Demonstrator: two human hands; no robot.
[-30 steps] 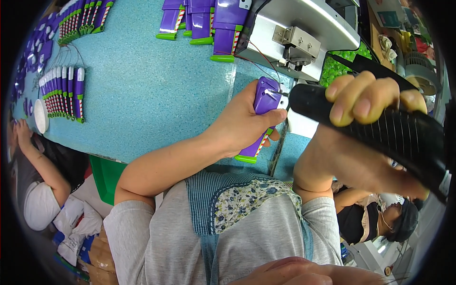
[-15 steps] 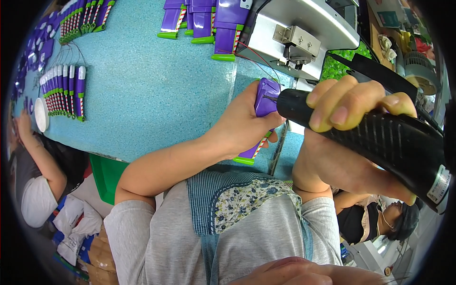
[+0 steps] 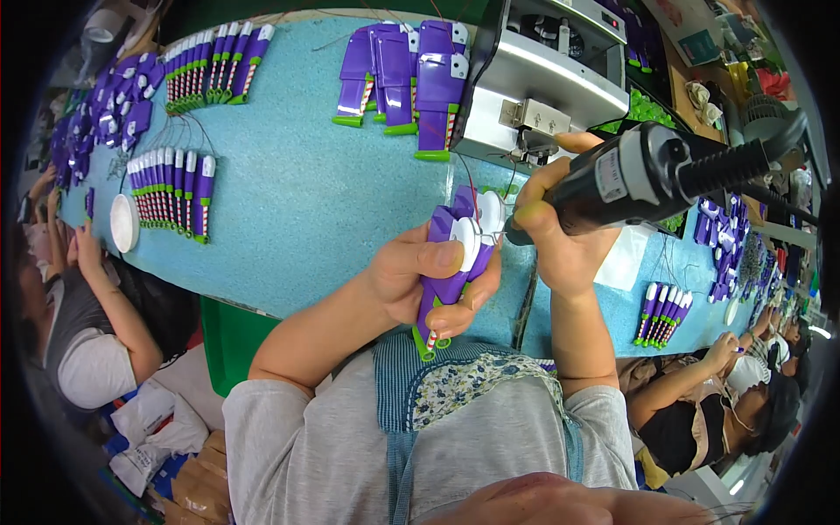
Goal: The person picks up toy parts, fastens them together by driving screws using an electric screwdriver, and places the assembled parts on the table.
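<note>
My left hand (image 3: 418, 278) grips a purple toy part (image 3: 451, 271) with a green foot and a round white piece near its top, held upright over the table's near edge. My right hand (image 3: 560, 236) is closed around a black power screwdriver (image 3: 647, 175), whose thin tip touches the white piece. A coiled black cable runs from the tool's back end toward the upper right.
The blue table (image 3: 306, 201) carries rows of purple and green toy parts (image 3: 171, 188) at left, more toy parts (image 3: 407, 74) at the far side, and a grey machine (image 3: 542, 87). A white dish (image 3: 124, 223) sits at left. Other people work at left and lower right.
My right hand has swung the screwdriver from lying across the view to pointing its tip at the toy part. My left hand has turned the part so its white piece faces up.
</note>
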